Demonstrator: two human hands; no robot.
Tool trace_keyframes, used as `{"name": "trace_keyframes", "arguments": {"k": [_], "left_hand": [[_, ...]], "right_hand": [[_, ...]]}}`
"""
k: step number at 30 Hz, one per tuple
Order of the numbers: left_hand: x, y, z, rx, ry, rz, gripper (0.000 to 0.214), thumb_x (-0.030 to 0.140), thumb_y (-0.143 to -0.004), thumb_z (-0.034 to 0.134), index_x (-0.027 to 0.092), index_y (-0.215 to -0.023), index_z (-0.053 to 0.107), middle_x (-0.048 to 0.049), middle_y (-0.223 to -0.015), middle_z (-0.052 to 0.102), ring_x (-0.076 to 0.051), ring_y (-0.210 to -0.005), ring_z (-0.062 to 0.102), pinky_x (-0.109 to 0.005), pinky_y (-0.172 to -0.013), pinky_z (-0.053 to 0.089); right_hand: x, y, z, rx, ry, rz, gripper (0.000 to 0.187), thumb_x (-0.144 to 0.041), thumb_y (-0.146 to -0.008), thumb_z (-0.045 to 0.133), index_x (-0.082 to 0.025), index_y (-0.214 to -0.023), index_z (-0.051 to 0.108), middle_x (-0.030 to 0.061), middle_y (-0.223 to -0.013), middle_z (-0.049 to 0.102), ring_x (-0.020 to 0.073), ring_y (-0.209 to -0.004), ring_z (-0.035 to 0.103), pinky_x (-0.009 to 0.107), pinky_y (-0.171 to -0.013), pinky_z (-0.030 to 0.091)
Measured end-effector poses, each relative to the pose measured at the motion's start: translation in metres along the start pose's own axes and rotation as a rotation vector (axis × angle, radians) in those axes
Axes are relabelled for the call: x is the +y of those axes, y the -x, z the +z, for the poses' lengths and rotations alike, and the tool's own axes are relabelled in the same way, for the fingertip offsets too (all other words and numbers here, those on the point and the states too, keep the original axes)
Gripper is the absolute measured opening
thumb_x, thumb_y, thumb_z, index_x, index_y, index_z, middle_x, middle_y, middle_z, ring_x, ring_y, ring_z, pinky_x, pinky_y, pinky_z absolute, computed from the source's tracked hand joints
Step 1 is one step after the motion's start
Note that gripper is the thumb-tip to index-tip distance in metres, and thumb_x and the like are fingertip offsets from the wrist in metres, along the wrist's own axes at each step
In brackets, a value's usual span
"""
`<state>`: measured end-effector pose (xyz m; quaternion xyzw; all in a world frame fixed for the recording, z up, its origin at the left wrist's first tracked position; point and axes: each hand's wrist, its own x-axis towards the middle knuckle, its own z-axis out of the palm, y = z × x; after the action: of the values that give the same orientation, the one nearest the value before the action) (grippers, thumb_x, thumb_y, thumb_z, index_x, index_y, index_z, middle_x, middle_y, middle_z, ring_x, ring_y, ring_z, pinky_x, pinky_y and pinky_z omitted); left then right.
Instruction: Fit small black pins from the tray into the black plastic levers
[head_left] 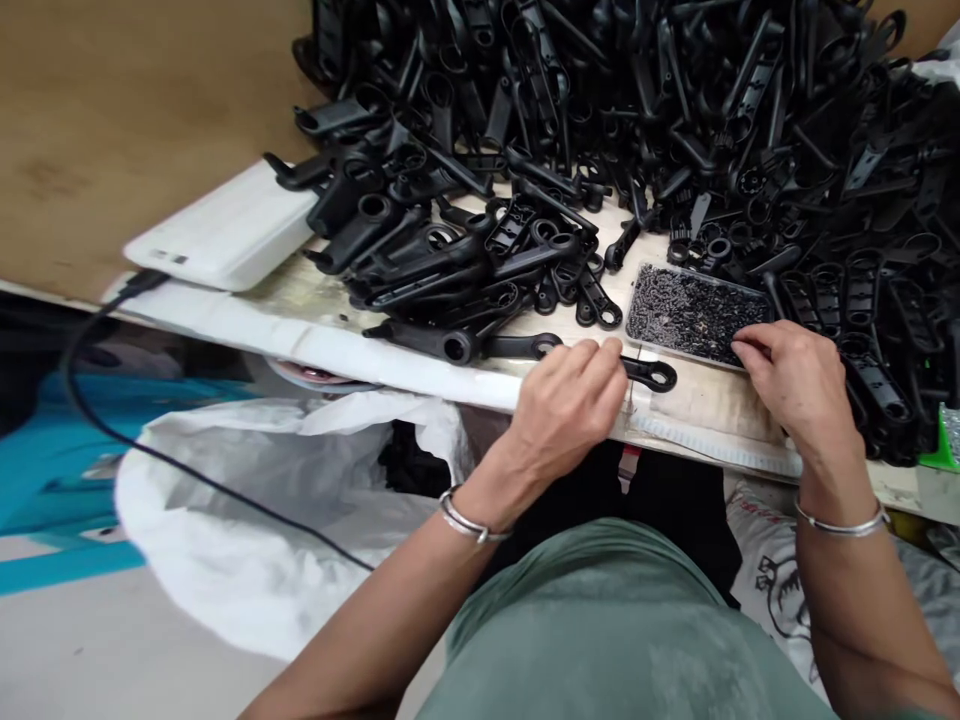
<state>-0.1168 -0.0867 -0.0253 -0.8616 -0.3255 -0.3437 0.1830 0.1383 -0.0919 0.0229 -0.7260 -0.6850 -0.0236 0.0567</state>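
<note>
My left hand (574,395) is closed over a black plastic arm with a ringed end (654,375), held at the table's front edge. The ring sticks out to the right of my fingers. My right hand (799,375) is at the front right corner of a clear shallow box (675,352) full of small dark metal pieces that look like screws. Its thumb and forefinger are pinched together over the pieces; anything between the fingertips is too small to make out. Just left of my left hand, another black plastic arm (427,340) lies along the edge.
A large heap of black plastic parts (540,90) covers the back and right of the table. A white box (225,225) with a black cable (97,410) stands at the left. Below the edge hangs an open white sack (247,500). A green-edged container (946,440) is far right.
</note>
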Motion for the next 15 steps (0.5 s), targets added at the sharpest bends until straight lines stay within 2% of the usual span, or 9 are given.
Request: {"name": "trace_keyframes", "arguments": {"k": [3,7,9,15], "left_hand": [[0.014,0.002,-0.003,-0.144,-0.030,0.051,0.020,0.008,-0.097,0.048,0.012,-0.093,0.067,-0.0132,-0.110,0.074,-0.020,-0.089,0.063,-0.032,-0.072,0.046],[0.017,0.009,-0.004,-0.225,0.081,0.003,0.021,0.010,-0.099,0.046,0.012,-0.105,0.066,-0.0102,-0.113,0.073,-0.022,-0.098,0.062,-0.034,-0.081,0.046],[0.017,0.013,-0.004,-0.241,0.156,-0.043,0.023,0.011,-0.100,0.044,0.014,-0.105,0.066,-0.0084,-0.108,0.073,-0.020,-0.094,0.061,-0.034,-0.079,0.045],[0.022,0.019,0.001,-0.192,0.388,-0.213,0.011,0.018,-0.096,0.057,0.015,-0.104,0.065,-0.0070,-0.097,0.072,-0.020,-0.086,0.058,-0.032,-0.075,0.047]], "right_hand": [[-0.010,-0.008,-0.005,-0.113,0.115,0.061,0.029,-0.038,-0.091,0.056,-0.025,-0.106,0.076,0.0106,-0.101,0.074,0.0296,-0.086,0.068,0.039,-0.068,0.047],[-0.013,-0.016,-0.005,-0.160,0.148,0.118,0.029,-0.040,-0.089,0.058,-0.025,-0.106,0.076,0.0106,-0.090,0.072,0.0281,-0.081,0.066,0.039,-0.070,0.047],[-0.010,-0.018,0.000,-0.132,0.126,0.109,0.026,-0.037,-0.088,0.059,-0.025,-0.102,0.077,0.0095,-0.083,0.071,0.0269,-0.079,0.065,0.039,-0.070,0.047],[0.003,-0.019,0.016,0.084,-0.007,0.013,0.015,-0.033,-0.079,0.067,-0.025,-0.084,0.078,0.0062,-0.067,0.065,0.0225,-0.065,0.059,0.037,-0.064,0.046]]}}
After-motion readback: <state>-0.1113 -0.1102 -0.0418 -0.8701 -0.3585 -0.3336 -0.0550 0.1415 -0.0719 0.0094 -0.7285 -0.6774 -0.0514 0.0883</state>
